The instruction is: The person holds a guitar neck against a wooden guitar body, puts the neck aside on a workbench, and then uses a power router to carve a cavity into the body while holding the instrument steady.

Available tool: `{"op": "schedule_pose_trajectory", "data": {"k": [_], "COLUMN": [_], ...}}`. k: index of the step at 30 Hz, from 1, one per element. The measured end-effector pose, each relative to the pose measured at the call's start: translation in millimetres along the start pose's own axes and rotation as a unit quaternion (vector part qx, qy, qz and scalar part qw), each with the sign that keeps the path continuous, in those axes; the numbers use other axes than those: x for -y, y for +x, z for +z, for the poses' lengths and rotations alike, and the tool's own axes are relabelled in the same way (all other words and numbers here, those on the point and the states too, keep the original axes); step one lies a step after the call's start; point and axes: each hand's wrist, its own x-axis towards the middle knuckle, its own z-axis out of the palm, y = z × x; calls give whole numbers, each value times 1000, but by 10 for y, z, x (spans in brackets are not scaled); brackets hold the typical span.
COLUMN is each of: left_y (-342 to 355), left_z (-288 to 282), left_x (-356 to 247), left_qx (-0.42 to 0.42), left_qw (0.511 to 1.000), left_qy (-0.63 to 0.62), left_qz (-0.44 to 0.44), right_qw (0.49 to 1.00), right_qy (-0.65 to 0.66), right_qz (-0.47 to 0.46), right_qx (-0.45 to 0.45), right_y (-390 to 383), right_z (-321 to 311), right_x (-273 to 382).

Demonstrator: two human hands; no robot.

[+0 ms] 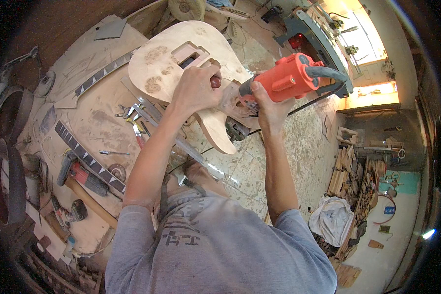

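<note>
A pale wooden guitar body (157,63) with rectangular cutouts lies at the top middle of the view, on a cluttered bench. My left hand (197,87) rests on it, fingers wrapped round a reddish-brown round knob (215,82). My right hand (268,105) grips an orange-red power router (286,78) at its dark lower part, thumb upright along the body. The router leans over the neck end of the guitar body with its clear base (232,103) there; whether the bit touches wood I cannot tell. A thick grey cord or hose runs from the router's top toward the right.
On the bench (93,122) at left lie metal straightedges (90,157), pliers, wrenches and power tools (83,179). Sanding belts (10,181) hang at far left. A grey machine (308,34) stands at back right. Wood offcuts (343,176) and a white cloth bundle (330,220) sit at right above the speckled floor.
</note>
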Motion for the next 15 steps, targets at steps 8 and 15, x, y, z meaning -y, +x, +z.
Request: {"op": "schedule_pose_trajectory", "data": {"k": [8,15], "left_y": [-8,-17], "left_z": [12,6], "left_x": [15,49], "left_qx": [-3,3], "left_qw": [1000,1000], "left_qy": [-1,-3], "left_qz": [2,13], "right_qw": [999,1000], "right_qy": [23,1], "right_qz": [25,-13], "right_qx": [0,-20], "right_y": [-37,-18], "right_z": [16,-14], "right_x": [62,-91]}}
